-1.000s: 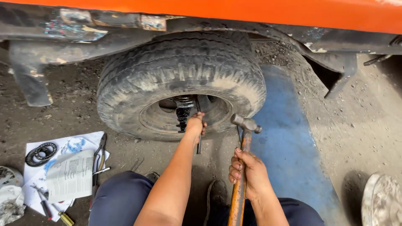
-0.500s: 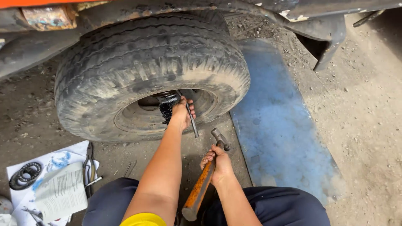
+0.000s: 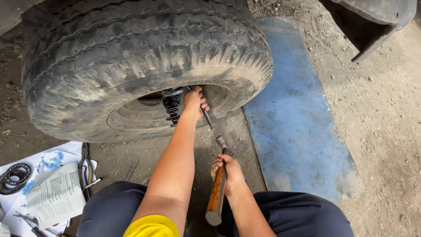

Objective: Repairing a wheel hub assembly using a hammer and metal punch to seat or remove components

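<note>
The ground (image 3: 386, 114) was seen to be packed, dusty dirt strewn with small stones, grey-brown throughout. A worn blue metal sheet (image 3: 298, 127) had been laid flat on it, running from far to near at the right of a large, mud-caked tyre (image 3: 140, 57) that filled the far left of the scene. A dark edge of vehicle bodywork (image 3: 377, 22) was visible at the far right corner.

The left hand (image 3: 194, 102) was reached into the wheel's hollow, its grip closed around a thin metal rod (image 3: 208, 119), which slanted down and to the right out of the fist. Just left of that hand a black, greasy hub part (image 3: 171, 103) was seen inside the rim. The right hand (image 3: 228, 173) was held nearer, well below the left, its grip wrapped fully around the wooden handle of a hammer (image 3: 217, 191); the steel head was pointed away towards the tyre, apart from the rod.

At the near left, sheets of white paper (image 3: 52, 197) had been spread on the dirt. On them a ring-shaped bearing (image 3: 15, 177) was laid, and a pair of pliers (image 3: 86, 169) was set beside a folded printed leaflet. The person's dark trousers (image 3: 109, 210) were visible at the near edge.
</note>
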